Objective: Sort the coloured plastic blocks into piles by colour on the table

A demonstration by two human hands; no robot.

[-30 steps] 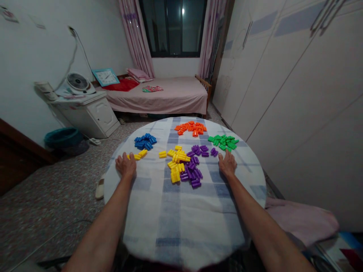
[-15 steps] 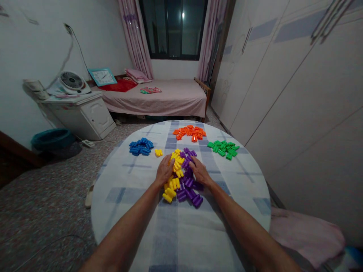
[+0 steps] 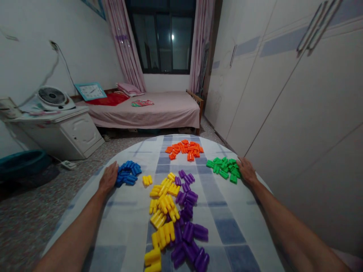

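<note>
My left hand point(image 3: 108, 178) rests at the outer left side of a pile of blue plastic pieces point(image 3: 128, 173), palm turned inward and fingers stretched, holding nothing. On the other side, my right hand point(image 3: 246, 170) is open against the right edge of a pile of green plastic pieces point(image 3: 224, 169). Between my arms, yellow plastic pieces point(image 3: 166, 204) lie in a long heap alongside purple plastic pieces point(image 3: 187, 231), the two touching. A lone yellow piece point(image 3: 147, 180) sits near the blue pile. Farther back is a pile of orange plastic pieces point(image 3: 185, 148).
The round table has a checked white and blue cloth point(image 3: 124, 223). Behind it stands a bed point(image 3: 159, 113) with pink covers. A white cabinet point(image 3: 82, 132) carrying a fan point(image 3: 53, 96) is at left, and a tall wardrobe point(image 3: 297, 113) lines the right.
Both hands have left the yellow and purple heaps and moved apart, the left to the blue pile, the right to the green pile. The camera view has shifted too.
</note>
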